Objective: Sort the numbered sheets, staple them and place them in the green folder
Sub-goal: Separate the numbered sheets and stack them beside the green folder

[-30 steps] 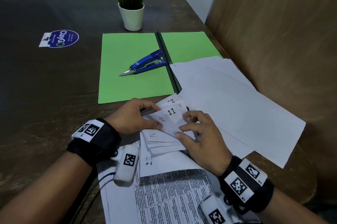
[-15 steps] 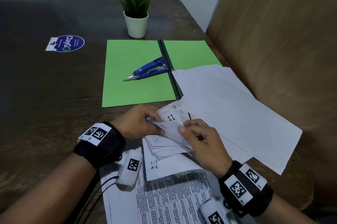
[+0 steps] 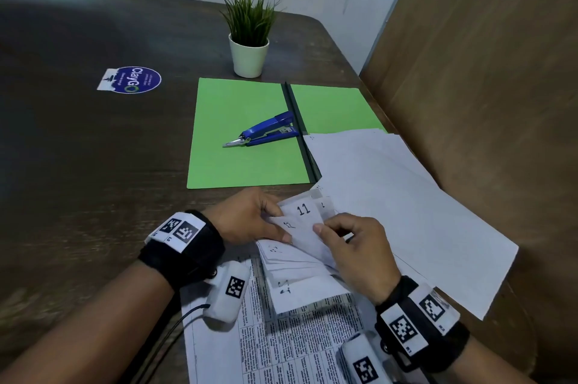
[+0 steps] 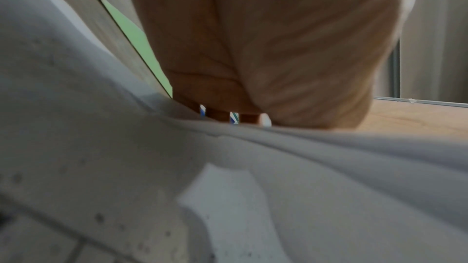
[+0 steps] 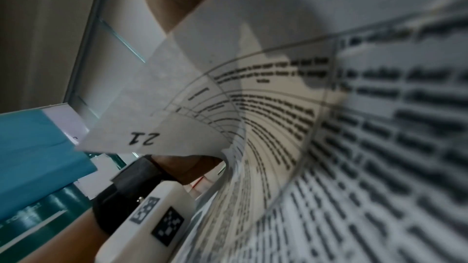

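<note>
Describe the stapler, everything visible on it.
The stapler is blue plastic with a silver metal nose and bare metal showing between its arms. It lies on the left flap of the open green folder, its back end by the dark spine, nose pointing left and toward the person. Its arms are slightly parted at the nose end. Neither hand touches it; the loose white sheets lie just to its right, apart from it.

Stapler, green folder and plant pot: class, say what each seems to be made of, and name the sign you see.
Stapler: glossy blue shell, probably plastic or painted metal; its bare silvery nose looks like metal.
Green folder: thin matte card, lying flat without shine; its dark spine strip looks like plastic.
Plant pot: smooth off-white, ceramic or plastic; the look leaves it open.
</note>
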Demonstrator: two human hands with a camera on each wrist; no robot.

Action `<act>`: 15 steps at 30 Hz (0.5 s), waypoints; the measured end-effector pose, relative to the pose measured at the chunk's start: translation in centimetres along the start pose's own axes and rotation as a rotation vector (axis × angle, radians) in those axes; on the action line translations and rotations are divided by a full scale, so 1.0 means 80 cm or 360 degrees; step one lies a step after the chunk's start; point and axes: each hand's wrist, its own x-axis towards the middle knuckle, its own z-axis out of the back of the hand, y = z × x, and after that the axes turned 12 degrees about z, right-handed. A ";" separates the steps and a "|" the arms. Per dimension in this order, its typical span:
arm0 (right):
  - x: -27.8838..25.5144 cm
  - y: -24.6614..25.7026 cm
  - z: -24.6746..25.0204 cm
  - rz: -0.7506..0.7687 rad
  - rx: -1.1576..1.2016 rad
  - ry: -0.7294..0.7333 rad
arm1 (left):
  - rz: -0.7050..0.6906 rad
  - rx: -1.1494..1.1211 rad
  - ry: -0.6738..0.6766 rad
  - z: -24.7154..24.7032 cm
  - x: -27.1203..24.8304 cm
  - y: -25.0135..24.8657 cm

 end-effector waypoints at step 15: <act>0.005 0.006 0.041 0.0121 -0.0106 -0.0506 | 0.0161 0.0110 0.0039 0.011 -0.009 -0.005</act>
